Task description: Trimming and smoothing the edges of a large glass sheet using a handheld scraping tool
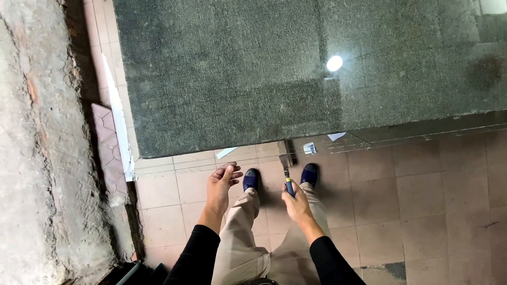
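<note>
A large sheet of clear glass lies over a grey carpeted bench, its near edge jutting past the bench towards me. My right hand is closed round a small blue-handled cutting tool, whose tip points up at the glass edge. Fingers slightly curled, my left hand hovers just below that edge with nothing in it. Beneath both hands are my beige trousers and dark blue shoes.
Pinkish floor tiles stretch out to the right. A rough plastered wall runs down the left side. Thin glass strips and a patterned tile lean beside it. Small paper scraps lie under the bench edge.
</note>
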